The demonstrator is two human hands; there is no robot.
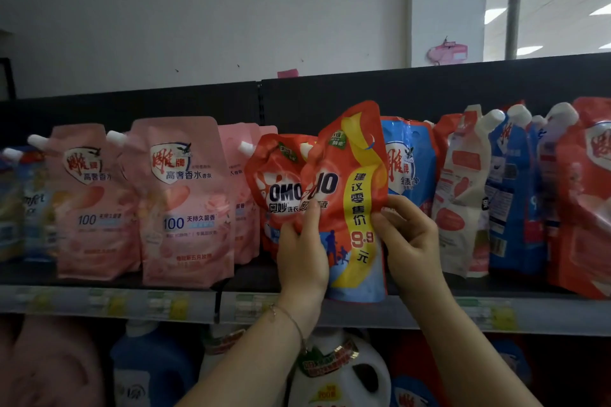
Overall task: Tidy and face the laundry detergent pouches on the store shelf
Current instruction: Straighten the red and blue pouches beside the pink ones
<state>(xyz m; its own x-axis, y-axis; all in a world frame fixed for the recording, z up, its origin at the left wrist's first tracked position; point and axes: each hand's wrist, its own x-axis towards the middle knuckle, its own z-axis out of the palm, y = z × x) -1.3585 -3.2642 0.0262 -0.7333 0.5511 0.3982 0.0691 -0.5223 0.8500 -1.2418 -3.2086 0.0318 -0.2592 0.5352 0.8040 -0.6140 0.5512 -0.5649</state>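
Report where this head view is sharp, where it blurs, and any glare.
Head view: sharpest on the red OMO pouch held by the left hand and right hand; price labels and lower bottles blur; bright light patches in the window.

Both arms are uncovered from the lower edge of the picture up to the hands. The left hand and the right hand are bare. Just behind the left hand, around the wrist, sits a thin chain bracelet of pale metal; its links are too fine to make out. The nails seen on the right hand look short and plain.
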